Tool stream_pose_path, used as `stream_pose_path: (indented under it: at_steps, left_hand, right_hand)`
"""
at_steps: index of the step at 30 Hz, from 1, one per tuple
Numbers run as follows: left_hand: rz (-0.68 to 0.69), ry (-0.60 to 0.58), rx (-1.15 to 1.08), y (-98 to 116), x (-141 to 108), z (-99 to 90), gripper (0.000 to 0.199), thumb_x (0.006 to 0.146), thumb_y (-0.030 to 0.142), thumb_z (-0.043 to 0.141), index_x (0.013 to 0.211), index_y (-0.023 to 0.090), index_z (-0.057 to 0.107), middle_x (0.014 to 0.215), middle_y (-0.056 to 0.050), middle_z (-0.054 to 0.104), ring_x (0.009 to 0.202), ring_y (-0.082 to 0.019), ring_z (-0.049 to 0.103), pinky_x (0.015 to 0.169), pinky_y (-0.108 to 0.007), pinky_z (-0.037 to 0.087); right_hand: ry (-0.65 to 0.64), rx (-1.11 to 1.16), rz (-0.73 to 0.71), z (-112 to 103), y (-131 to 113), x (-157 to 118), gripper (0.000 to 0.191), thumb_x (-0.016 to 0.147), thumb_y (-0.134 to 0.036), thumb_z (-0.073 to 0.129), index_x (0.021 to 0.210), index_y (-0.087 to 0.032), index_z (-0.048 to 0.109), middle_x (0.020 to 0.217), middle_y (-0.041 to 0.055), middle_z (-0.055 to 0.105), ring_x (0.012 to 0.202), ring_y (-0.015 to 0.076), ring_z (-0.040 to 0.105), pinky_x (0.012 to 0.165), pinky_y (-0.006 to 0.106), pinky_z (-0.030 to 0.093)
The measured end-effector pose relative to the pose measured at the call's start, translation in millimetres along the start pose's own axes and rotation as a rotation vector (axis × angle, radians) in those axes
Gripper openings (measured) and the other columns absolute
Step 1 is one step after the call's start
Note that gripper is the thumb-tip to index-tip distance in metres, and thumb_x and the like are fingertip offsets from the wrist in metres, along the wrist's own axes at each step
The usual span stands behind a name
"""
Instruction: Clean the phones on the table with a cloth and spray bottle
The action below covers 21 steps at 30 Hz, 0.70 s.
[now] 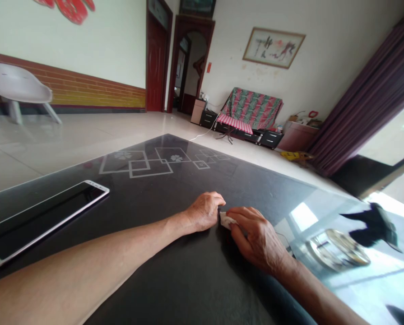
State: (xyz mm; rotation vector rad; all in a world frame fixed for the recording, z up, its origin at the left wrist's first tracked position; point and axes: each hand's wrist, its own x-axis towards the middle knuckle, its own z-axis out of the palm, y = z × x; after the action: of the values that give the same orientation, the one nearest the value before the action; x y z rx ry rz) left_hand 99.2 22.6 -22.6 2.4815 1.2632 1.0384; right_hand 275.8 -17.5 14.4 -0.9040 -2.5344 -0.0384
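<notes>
"Where is the white wad?"

"Just right of the middle of the frame, low at the black bench. Our right hand has its grip closed on it, thumb on the near side and fingers over the top. Whether it's cloth or paper, we can't tell."

"And our left hand?"

"Just beside the wad, fingers curled in. The fingertips are partly hidden, so we can't tell whether that grip has hold of anything."

"What could go wrong for us?"

"Only a small piece shows past our fingers, so a loose pinch could let it slip. If it's paper, a hard pull could tear it. Our hands sit so close that they could also bump."

"Anything around us to mind?"

"The phone lies flat at the left of the frame, near our left forearm; a wide sweep that way could shove it along the smooth top. At the lower right, the round shiny thing is near our right forearm, and an outward swing could knock it."
</notes>
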Motion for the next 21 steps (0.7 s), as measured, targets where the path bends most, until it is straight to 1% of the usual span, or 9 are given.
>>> stream_pose_path:
  at_steps: [3, 5, 9, 14, 17, 21]
  left_hand:
    - [-0.018, -0.010, -0.003, 0.9, 0.1, -0.6, 0.042, 0.070, -0.004, 0.043, 0.094, 0.014, 0.072, 0.102, -0.007, 0.071, 0.095, -0.019, 0.065, 0.090, -0.028, 0.051]
    - [-0.023, -0.031, 0.004, 1.8, 0.7, -0.3, 0.041, 0.069, -0.004, 0.043, 0.091, 0.014, 0.074, 0.101, -0.008, 0.071, 0.094, -0.020, 0.065, 0.089, -0.029, 0.051]
    - [-0.028, -0.085, 0.023, 0.7, 4.0, 1.2, 0.039, 0.070, -0.003, 0.045, 0.087, 0.014, 0.076, 0.104, -0.008, 0.070, 0.095, -0.021, 0.064, 0.090, -0.031, 0.050]
    - [-0.015, -0.157, 0.030, -8.4, 12.4, 0.4, 0.041, 0.073, -0.001, 0.046, 0.088, 0.023, 0.077, 0.107, -0.002, 0.069, 0.094, -0.017, 0.064, 0.093, -0.028, 0.047]
    - [-0.005, -0.193, 0.020, -11.6, 15.0, -3.1, 0.042, 0.074, -0.001, 0.046, 0.087, 0.025, 0.077, 0.110, 0.000, 0.067, 0.098, -0.015, 0.063, 0.096, -0.025, 0.044]
    - [0.001, -0.226, 0.003, -10.6, 14.9, -7.8, 0.043, 0.073, -0.001, 0.046, 0.086, 0.026, 0.078, 0.113, 0.001, 0.066, 0.101, -0.015, 0.062, 0.100, -0.025, 0.041]
  right_hand:
    - [0.010, 0.013, 0.039, 4.8, 11.1, 2.6, 0.022, 0.090, -0.014, 0.043, 0.091, -0.019, 0.064, 0.095, 0.0056, 0.067, 0.087, 0.0182, 0.060, 0.083, 0.035, 0.046]
    - [0.011, 0.022, 0.037, 4.7, 11.2, 0.5, 0.023, 0.090, -0.015, 0.042, 0.093, -0.019, 0.065, 0.097, 0.0057, 0.067, 0.090, 0.0185, 0.060, 0.085, 0.035, 0.046]
    - [-0.002, 0.043, 0.006, -5.1, -4.6, -10.0, 0.025, 0.089, -0.014, 0.044, 0.100, -0.020, 0.065, 0.102, 0.0061, 0.067, 0.093, 0.0187, 0.060, 0.085, 0.035, 0.047]
    - [-0.002, 0.066, -0.049, -17.4, -25.7, -30.7, 0.029, 0.087, -0.011, 0.043, 0.106, -0.020, 0.064, 0.103, 0.0081, 0.066, 0.092, 0.0193, 0.060, 0.081, 0.033, 0.051]
    - [0.004, 0.059, -0.057, -17.7, -27.9, -38.7, 0.032, 0.088, -0.011, 0.043, 0.112, -0.020, 0.062, 0.107, 0.0084, 0.065, 0.095, 0.0201, 0.060, 0.082, 0.034, 0.052]
    - [0.016, 0.044, -0.014, -14.3, -25.3, -36.1, 0.027, 0.089, -0.015, 0.044, 0.109, -0.019, 0.064, 0.108, 0.0082, 0.066, 0.097, 0.0204, 0.060, 0.085, 0.035, 0.051]
